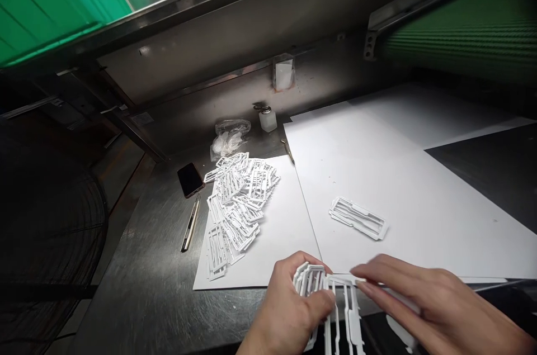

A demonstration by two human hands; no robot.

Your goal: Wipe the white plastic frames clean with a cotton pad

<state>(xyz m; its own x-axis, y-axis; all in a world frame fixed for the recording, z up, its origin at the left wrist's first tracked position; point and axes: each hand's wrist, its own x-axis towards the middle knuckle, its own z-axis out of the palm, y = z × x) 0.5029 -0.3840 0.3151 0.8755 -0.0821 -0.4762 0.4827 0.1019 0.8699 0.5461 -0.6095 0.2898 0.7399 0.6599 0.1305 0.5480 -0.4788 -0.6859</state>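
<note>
At the near edge of the bench (155, 277), the left hand (289, 310) has its grip closed round a stack (310, 279) of white frames. The right hand (428, 299) lays straight fingers on the top one; I cannot tell whether its grip pinches. A lone frame (357, 218) lies on the big sheet (377, 165) with bare paper all round, well apart from the pile (237, 204) to the left.

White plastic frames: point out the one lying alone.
The frame on the right sheet; the other frames are heaped on the left sheet or in the left hand.

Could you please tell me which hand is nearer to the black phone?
Left. The left hand, holding white frames, lies below-right of the phone; the right hand is farther right.
</note>
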